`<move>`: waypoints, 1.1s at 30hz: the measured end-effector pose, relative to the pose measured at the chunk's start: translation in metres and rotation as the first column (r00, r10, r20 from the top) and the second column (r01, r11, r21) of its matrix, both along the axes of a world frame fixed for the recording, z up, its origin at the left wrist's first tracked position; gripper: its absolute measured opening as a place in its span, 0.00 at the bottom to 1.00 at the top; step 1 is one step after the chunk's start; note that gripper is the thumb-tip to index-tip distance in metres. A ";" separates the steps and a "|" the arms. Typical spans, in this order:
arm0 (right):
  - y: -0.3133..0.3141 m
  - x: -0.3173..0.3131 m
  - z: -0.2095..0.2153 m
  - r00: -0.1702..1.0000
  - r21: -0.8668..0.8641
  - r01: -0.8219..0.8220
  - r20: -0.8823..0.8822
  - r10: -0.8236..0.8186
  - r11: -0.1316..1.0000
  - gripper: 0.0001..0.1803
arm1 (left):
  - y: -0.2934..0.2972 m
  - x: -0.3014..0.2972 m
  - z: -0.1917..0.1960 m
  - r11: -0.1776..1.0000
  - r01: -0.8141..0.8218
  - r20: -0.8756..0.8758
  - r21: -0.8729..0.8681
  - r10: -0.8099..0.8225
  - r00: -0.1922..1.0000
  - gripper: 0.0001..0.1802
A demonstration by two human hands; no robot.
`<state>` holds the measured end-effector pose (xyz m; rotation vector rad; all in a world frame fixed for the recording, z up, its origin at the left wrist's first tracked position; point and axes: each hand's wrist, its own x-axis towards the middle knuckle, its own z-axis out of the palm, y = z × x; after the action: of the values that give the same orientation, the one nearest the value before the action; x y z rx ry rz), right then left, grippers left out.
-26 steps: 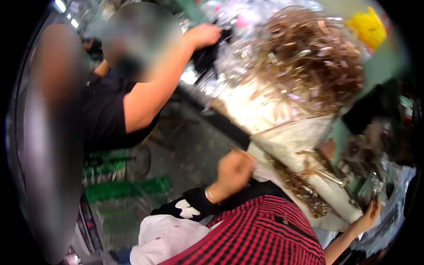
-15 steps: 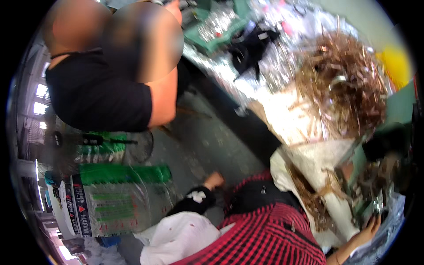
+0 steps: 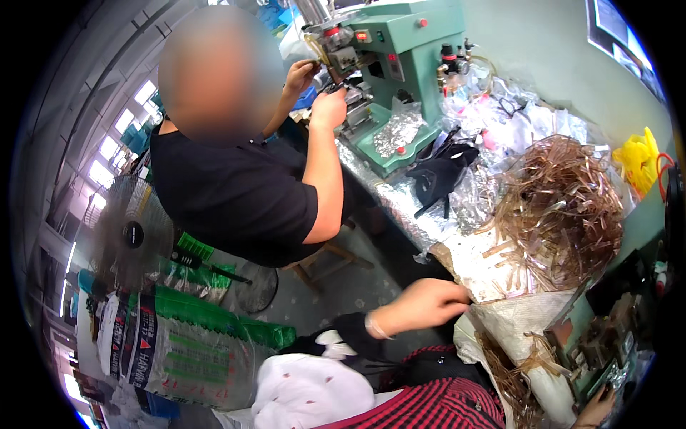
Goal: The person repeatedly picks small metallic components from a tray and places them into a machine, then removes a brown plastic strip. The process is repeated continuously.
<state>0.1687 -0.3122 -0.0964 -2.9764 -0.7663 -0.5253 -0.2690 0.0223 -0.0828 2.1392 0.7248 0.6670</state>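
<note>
My left hand (image 3: 423,304) reaches over from my lap to the near edge of the table, fingers drawn together; whatever they may pinch is too small to see. Its tips are beside a pale woven sack (image 3: 511,318) that hangs off the table edge. Beyond it lies a large tangled heap of thin, shiny brown strips (image 3: 564,207). More brown strips (image 3: 507,372) sit in the folds of the sack by my lap. At the lower right, my right hand (image 3: 599,406) is partly cut off, its fingers bent beside small metal parts of a dark green machine (image 3: 607,336).
A co-worker in a black shirt (image 3: 229,193) works at a green press (image 3: 411,43) at the far left. A black cloth bag (image 3: 443,171), clear plastic bags (image 3: 529,107) and a yellow bag (image 3: 637,161) lie on the table. Wrapped green-topped packs (image 3: 207,343) and a fan (image 3: 132,232) stand at left.
My left hand has moved from near my lap up and right to the table edge. My view has shifted, bringing the press into sight. The co-worker's hands are now at the press.
</note>
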 end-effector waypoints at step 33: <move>-0.008 0.020 -0.016 0.945 0.362 0.079 -0.323 0.045 0.929 0.10 | 0.300 -0.013 0.049 0.376 -0.811 0.116 0.447 0.875 0.470 0.16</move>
<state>0.1886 -0.3205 -0.1119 -2.6180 -0.5386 -0.1427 -0.2819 0.3227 -0.0341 2.0909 2.0157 1.3348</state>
